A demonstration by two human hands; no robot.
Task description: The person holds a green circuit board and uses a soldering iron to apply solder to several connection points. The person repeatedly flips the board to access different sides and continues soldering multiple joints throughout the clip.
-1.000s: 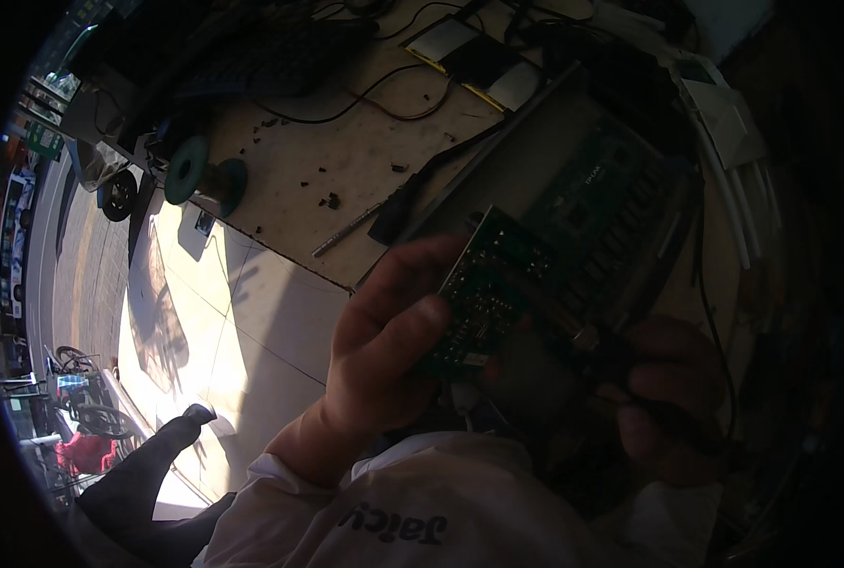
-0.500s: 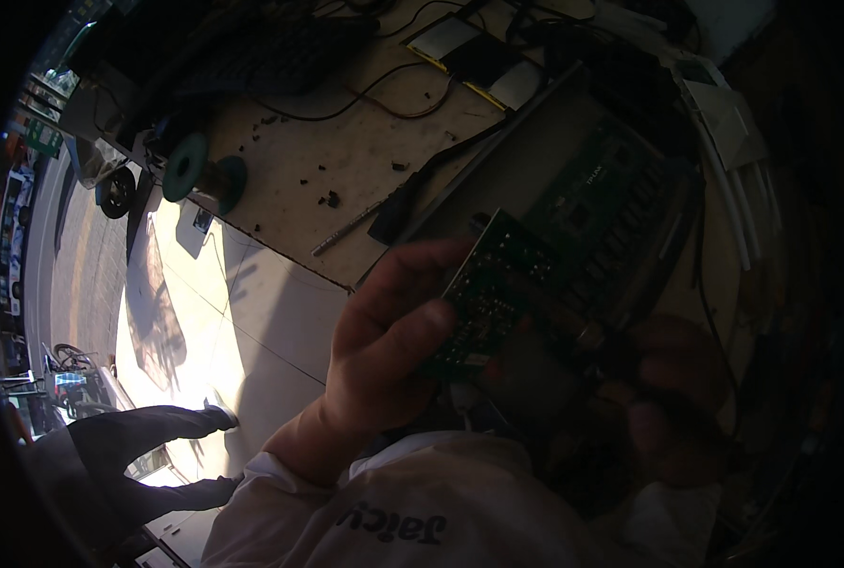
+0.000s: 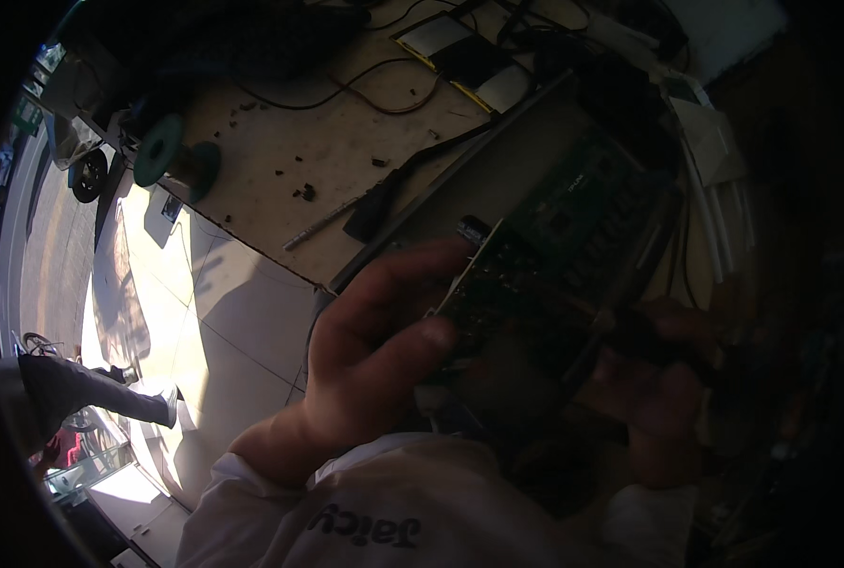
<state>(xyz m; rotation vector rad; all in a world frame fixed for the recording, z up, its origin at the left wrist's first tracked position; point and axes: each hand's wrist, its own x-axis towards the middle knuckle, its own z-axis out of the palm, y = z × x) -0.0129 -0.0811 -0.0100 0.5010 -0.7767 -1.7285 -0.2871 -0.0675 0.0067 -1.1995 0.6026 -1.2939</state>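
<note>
My left hand (image 3: 365,350) grips a small green circuit board (image 3: 483,293) by its left edge, thumb on the near face and fingers behind. The board is tilted, its soldered side toward me, and a dark cylindrical capacitor (image 3: 474,228) shows past its upper left edge. In deep shadow at the right, my right hand (image 3: 654,383) is closed round the dark handle of what looks like a soldering iron (image 3: 630,331). Its shaft points left at the board; whether the tip touches is too dark to tell.
Behind the board lies a metal casing (image 3: 488,175) with a larger green circuit board (image 3: 568,204). A green spool (image 3: 161,151), a thin grey rod (image 3: 319,225), dark scraps and cables lie on the table (image 3: 270,142). A person's leg (image 3: 100,388) shows over the sunlit floor.
The view has shifted, so the table and casing sit slightly further left. The circuit board has tilted more, showing the capacitor behind it. The person at the left has moved. Both hands keep their hold.
</note>
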